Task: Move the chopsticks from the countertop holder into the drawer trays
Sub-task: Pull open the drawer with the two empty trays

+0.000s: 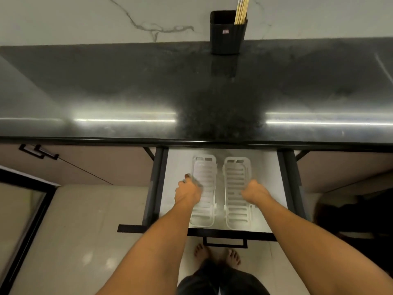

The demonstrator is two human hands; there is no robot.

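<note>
Several wooden chopsticks (242, 10) stand upright in a black holder (227, 33) at the back of the dark countertop (127, 92). Below the counter a drawer (285, 188) is pulled out, with two white slotted trays side by side in it. My left hand (188, 192) grips the left edge of the left tray (205, 167), which looks blurred. My right hand (255, 192) holds the right edge of the right tray (235, 177). Both trays hold nothing visible.
A black drawer handle (225, 243) sticks out toward me at the front. Closed cabinet fronts flank the drawer, with a black handle (38, 152) at the left. My bare feet (217, 256) stand on the pale tiled floor below the drawer.
</note>
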